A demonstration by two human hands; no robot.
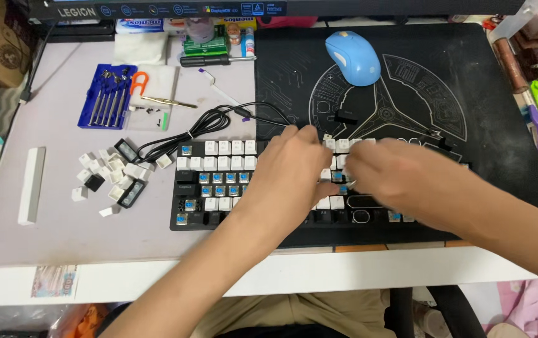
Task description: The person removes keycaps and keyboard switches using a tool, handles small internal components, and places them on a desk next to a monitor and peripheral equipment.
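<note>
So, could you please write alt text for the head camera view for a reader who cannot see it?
A person's left hand and right hand rest close together over a black mechanical keyboard with many keycaps missing, exposing blue switches. Loose white keycaps lie left of it, with a blue screwdriver set behind and a blue mouse on the black desk mat.

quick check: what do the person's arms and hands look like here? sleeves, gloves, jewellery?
Both bare. Left hand and right hand have no gloves, and no rings, watch or bands show. Both forearms are uncovered as far as the frame shows, with no sleeve edge in view. No cables, straps or markings on either arm. The right hand is slightly motion-blurred, so fine detail there is unclear.
</note>
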